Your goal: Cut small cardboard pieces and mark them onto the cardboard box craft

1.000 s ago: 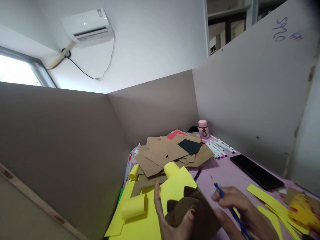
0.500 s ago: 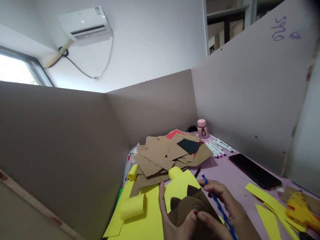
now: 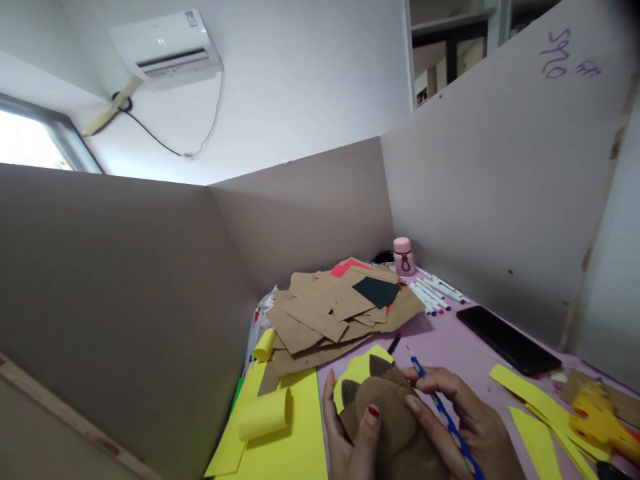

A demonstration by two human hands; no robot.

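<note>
A brown paper cut-out (image 3: 395,420) with two pointed, ear-like tips is held low in front of me. Behind it a piece of yellow paper (image 3: 357,371) shows past its upper edge. My left hand (image 3: 345,433) grips the left side of both, thumb on the brown face and fingers behind. On the right side, my right hand (image 3: 467,413) is closed around a blue dotted pencil (image 3: 447,417), its point facing up and away. The right thumb also presses on the cut-out. The lower part of the cut-out runs out of view.
Brown paper pieces (image 3: 315,313) are heaped at the back, a black piece (image 3: 376,292) on top. Yellow sheets (image 3: 295,433) lie left. Markers (image 3: 433,293), a phone (image 3: 507,339), yellow strips (image 3: 537,400) and a yellow glue gun (image 3: 600,417) lie right. Grey partitions (image 3: 305,213) enclose the table.
The yellow paper behind the cut-out has come down and closer, and less of it shows. My left index finger, stretched upward before, now bends along the edge. The pencil stays in my right hand.
</note>
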